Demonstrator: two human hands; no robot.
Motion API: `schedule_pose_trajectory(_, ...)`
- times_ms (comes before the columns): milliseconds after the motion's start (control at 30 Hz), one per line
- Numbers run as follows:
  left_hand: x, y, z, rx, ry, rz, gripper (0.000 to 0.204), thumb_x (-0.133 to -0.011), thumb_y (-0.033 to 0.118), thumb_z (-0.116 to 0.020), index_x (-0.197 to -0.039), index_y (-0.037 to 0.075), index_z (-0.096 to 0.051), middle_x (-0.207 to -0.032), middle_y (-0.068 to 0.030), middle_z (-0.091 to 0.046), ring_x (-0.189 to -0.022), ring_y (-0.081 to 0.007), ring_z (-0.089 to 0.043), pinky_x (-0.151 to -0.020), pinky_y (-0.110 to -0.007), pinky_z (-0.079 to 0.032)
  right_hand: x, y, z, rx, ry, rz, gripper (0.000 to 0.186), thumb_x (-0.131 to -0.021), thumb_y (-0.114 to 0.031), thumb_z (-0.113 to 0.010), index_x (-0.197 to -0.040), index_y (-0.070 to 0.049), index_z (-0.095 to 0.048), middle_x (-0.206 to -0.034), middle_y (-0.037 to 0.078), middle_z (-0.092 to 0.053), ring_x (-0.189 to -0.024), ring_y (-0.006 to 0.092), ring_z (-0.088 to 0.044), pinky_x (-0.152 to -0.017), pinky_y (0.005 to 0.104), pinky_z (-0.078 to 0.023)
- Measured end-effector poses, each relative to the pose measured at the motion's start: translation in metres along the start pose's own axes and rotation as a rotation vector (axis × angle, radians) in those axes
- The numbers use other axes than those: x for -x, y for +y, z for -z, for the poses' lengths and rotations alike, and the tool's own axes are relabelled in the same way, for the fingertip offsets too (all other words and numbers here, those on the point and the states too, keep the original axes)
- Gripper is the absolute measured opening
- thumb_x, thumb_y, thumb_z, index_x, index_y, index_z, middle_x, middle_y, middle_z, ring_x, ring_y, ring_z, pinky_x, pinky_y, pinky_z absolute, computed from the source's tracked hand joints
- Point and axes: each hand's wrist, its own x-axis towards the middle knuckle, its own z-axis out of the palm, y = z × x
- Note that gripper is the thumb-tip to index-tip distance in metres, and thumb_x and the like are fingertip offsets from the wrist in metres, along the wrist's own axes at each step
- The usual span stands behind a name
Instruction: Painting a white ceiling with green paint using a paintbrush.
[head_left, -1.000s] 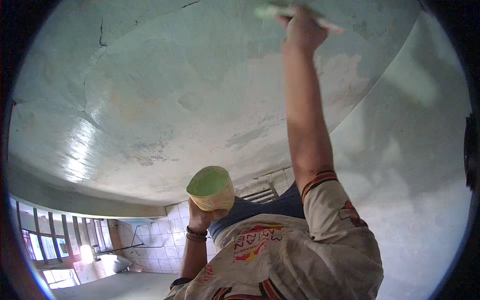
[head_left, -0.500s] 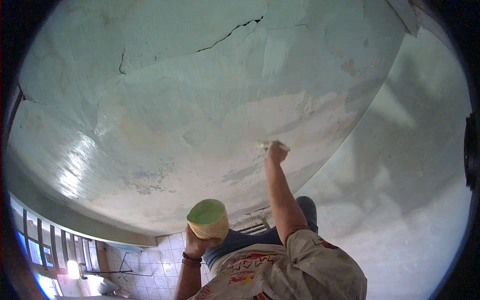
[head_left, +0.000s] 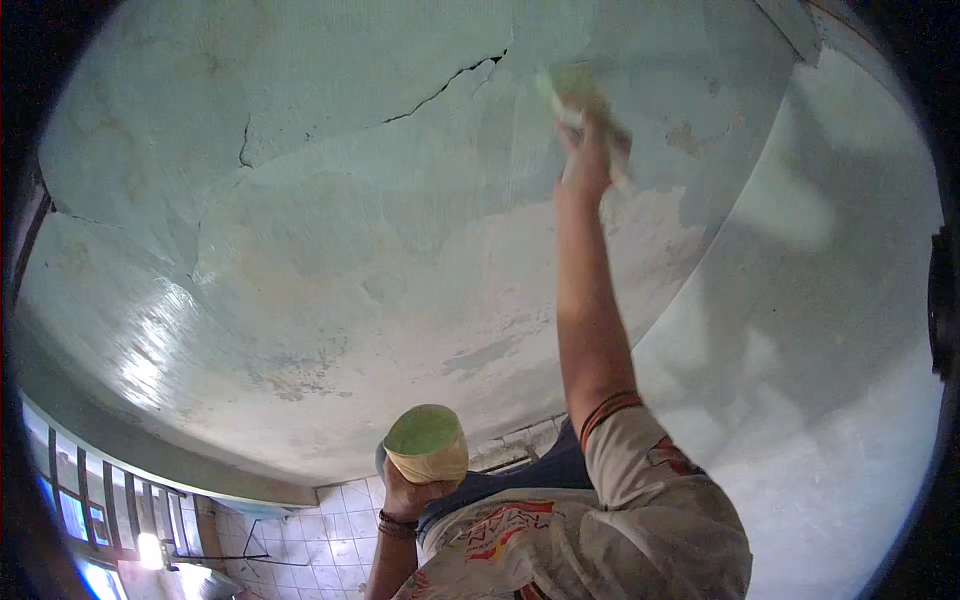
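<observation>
My right hand [head_left: 590, 150] is raised high against the pale green wall [head_left: 340, 210], closed around the handle of a paintbrush [head_left: 568, 85]. The brush is smeared by motion; its head looks light green and lies at or close to the wall, right of a dark crack. Low in front of my body, my left hand [head_left: 412, 492] grips a round tan container [head_left: 432, 462] from below and the side. Light green paint [head_left: 422, 430] shows inside it.
Patches of pinkish bare plaster [head_left: 530, 250] and a jagged crack [head_left: 445, 85] mark the wall. Another wall [head_left: 820, 350] meets it at the right. Below left are a barred window [head_left: 110, 490], a lit lamp [head_left: 150, 550] and a white tiled floor [head_left: 340, 520].
My right hand has swept upward with the brush, from the plaster patch to the green area near the crack. My left hand and the container have shifted slightly right in view.
</observation>
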Motion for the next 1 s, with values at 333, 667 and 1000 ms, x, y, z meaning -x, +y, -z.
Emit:
schedule_pose_trajectory(333,0.001,-0.003,0.007,-0.135,0.014,-0.043,0.077,-0.047,0.004,-0.082,-0.116,0.0,-0.049,-0.107,-0.0097,-0.059,-0.097,-0.0212,-0.059,-0.082,-0.036,-0.051,-0.056,0.074,0.09,0.986,0.521,-0.036,0.051,-0.079,-0.038,-0.059,-0.098,0.009,-0.057,-0.097,0.02,-0.063,-0.091,0.0314,-0.061,-0.076,0.0389,-0.05)
schedule_pose_trajectory(667,-0.007,-0.016,0.005,-0.301,-0.063,-0.075,0.083,-0.056,0.034,-0.083,-0.121,0.002,-0.044,-0.114,-0.0111,-0.056,-0.102,-0.0238,-0.057,-0.083,-0.039,-0.051,-0.076,-0.024,-0.041,-0.077,0.039,0.183,0.042,-0.079,-0.007,-0.065,-0.111,0.001,-0.038,-0.111,0.016,-0.047,-0.098,0.0265,-0.055,-0.079,0.0396,-0.055)
schedule_pose_trajectory(1000,0.001,0.003,0.01,-0.125,0.015,-0.009,0.076,-0.047,0.005,-0.082,-0.116,0.001,-0.049,-0.108,-0.0094,-0.059,-0.097,-0.0204,-0.059,-0.083,-0.035,-0.05,0.087,0.075,0.138,0.243,0.553,-0.336,0.033,-0.077,-0.009,-0.063,-0.102,0.003,-0.045,-0.103,0.017,-0.054,-0.087,0.027,-0.06,-0.072,0.0371,-0.057)
